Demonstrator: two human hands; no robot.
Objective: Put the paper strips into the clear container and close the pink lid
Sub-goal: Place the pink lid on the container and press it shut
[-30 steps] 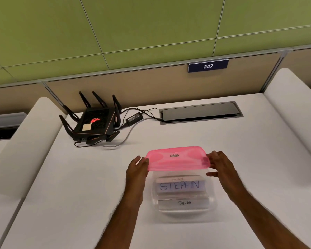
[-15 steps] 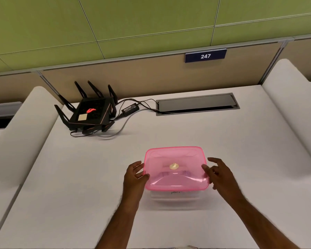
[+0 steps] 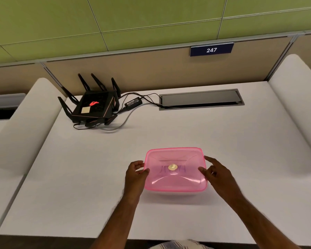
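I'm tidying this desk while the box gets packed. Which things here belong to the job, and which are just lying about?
Belongs to the job:
pink lid
clear container
left hand, right hand, both at the lid's edges

Just lying about:
black router
power adapter
cable hatch
number sign 247

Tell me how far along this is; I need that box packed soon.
Nearly done. The paper strips are inside; faint writing shows through the pink lid, which sits on the clear container. In hand: the left hand and right hand hold the lid's sides. Left: pressing it down, since I cannot tell whether it has sealed.
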